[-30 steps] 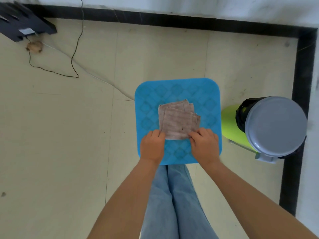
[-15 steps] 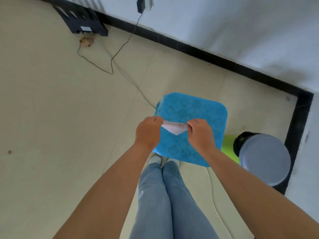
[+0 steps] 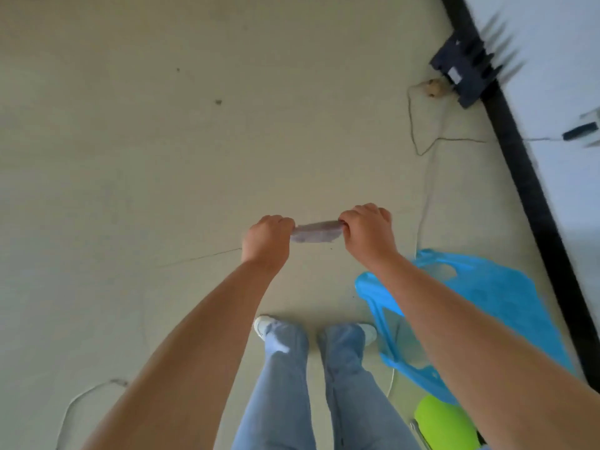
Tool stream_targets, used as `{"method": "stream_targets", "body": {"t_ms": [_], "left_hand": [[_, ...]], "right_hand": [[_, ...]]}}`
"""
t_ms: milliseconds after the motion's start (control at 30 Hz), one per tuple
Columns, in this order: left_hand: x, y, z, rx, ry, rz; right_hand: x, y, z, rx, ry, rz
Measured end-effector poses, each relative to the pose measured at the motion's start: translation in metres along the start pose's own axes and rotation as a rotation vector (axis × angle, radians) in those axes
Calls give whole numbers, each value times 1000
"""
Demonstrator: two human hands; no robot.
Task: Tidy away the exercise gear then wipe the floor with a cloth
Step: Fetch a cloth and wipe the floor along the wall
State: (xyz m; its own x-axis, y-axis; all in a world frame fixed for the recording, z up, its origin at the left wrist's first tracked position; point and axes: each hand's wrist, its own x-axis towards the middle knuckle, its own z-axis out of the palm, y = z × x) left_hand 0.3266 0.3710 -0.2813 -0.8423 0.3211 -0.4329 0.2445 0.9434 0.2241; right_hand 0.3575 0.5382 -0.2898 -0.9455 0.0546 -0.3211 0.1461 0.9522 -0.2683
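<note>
A small greyish cloth (image 3: 316, 232) is stretched in the air between both fists, well above the pale tiled floor (image 3: 162, 157). My left hand (image 3: 267, 239) grips its left end and my right hand (image 3: 367, 230) grips its right end. Most of the cloth is bunched and blurred. My legs in light jeans and white shoes (image 3: 264, 324) stand below the hands.
A blue plastic stool (image 3: 493, 297) stands at the right behind my right forearm, with a lime-green bin (image 3: 444, 420) at the bottom right. A black device (image 3: 462, 71) sits by the black skirting (image 3: 526, 177). Thin cables (image 3: 414, 128) trail across the floor.
Both hands lifted the cloth off the blue stool. The view swung left, so the stool and bin now lie at the right and open floor fills the frame.
</note>
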Motion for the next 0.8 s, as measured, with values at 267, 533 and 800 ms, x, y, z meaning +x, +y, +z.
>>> {"method": "stream_targets", "body": {"t_ms": [267, 533, 800], "left_hand": [[-64, -202, -56, -184, 165, -362], [-88, -380, -110, -256, 305, -557], [-94, -600, -182, -223, 364, -753]], "right_hand": [[55, -233, 2, -195, -57, -388], [128, -436, 6, -316, -82, -651], [223, -679, 31, -389, -118, -918]]}}
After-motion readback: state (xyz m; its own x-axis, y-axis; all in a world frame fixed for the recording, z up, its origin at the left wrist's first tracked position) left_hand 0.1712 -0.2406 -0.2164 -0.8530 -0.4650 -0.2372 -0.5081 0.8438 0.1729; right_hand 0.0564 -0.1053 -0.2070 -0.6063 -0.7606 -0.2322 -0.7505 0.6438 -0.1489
